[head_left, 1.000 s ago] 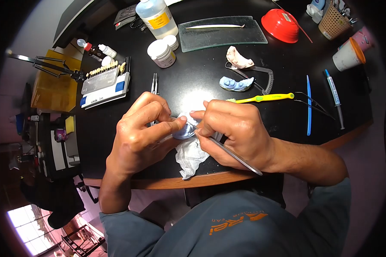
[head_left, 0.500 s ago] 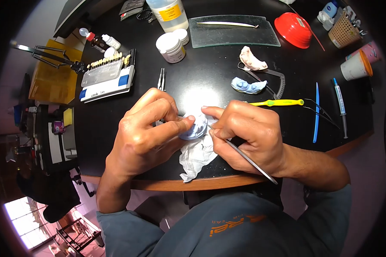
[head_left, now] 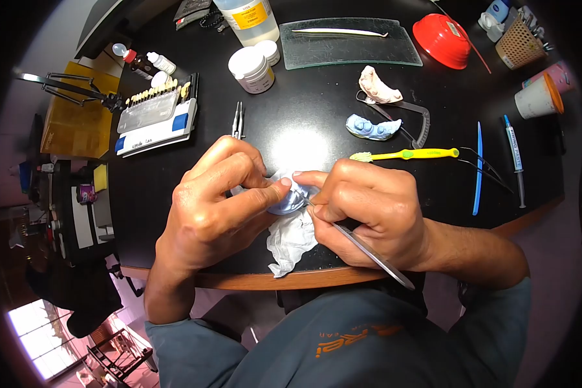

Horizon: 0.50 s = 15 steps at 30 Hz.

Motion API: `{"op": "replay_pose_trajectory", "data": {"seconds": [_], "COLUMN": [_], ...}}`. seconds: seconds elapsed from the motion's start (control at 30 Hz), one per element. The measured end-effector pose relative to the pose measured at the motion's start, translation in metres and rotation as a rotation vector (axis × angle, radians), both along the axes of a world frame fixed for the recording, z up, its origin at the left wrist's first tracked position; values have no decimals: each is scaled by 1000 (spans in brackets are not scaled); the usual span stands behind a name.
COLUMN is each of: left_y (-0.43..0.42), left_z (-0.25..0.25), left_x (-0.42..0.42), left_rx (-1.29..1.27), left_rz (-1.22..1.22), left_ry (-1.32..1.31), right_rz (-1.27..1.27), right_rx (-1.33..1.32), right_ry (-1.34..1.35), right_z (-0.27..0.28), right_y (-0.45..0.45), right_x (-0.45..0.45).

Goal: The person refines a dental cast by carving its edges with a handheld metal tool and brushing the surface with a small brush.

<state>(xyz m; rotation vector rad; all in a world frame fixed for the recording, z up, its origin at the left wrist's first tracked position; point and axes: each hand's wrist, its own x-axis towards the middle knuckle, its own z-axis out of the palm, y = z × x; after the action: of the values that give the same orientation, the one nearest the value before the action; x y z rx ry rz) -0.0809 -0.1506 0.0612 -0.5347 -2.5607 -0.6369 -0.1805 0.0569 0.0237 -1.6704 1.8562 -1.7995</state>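
Between thumb and fingers, my left hand [head_left: 216,197] grips a pale blue dental cast [head_left: 287,205] over the front part of the table. My right hand [head_left: 372,210] is closed pen-like round a slim metal dental carving tool [head_left: 376,257], whose tip meets the cast's right side. The right index finger reaches over to the cast's upper edge. A crumpled white tissue [head_left: 291,244] hangs below and around the cast. Fingers hide much of the cast, and the exact tip contact is too small to make out.
Beyond my right hand lie a yellow toothbrush [head_left: 414,154], another blue cast [head_left: 372,127], a pinkish cast [head_left: 378,86] and a caliper [head_left: 422,123]. A blue stick [head_left: 478,169] and a syringe [head_left: 515,161] are farther right. Tweezers [head_left: 238,121], a shade guide [head_left: 156,116], white jars [head_left: 251,70] and a glass slab [head_left: 349,53] stand behind.
My right hand has shifted slightly left, bringing the tool's tip further onto the cast. The toothbrush's bristles now show. The whole view has moved a little.
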Motion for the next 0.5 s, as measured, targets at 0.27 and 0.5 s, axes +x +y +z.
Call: {"op": "replay_pose_trajectory", "data": {"seconds": [0.27,0.5], "left_y": [2,-1], "left_z": [-1,-3], "left_x": [2,2], "left_rx": [1,20], "left_rz": [15,3], "left_ry": [-23,-16], "right_rz": [-61,-48], "right_rx": [9,-19], "right_ry": [31,6], "right_z": [-3,-3], "right_y": [1,3], "right_x": [0,7]}}
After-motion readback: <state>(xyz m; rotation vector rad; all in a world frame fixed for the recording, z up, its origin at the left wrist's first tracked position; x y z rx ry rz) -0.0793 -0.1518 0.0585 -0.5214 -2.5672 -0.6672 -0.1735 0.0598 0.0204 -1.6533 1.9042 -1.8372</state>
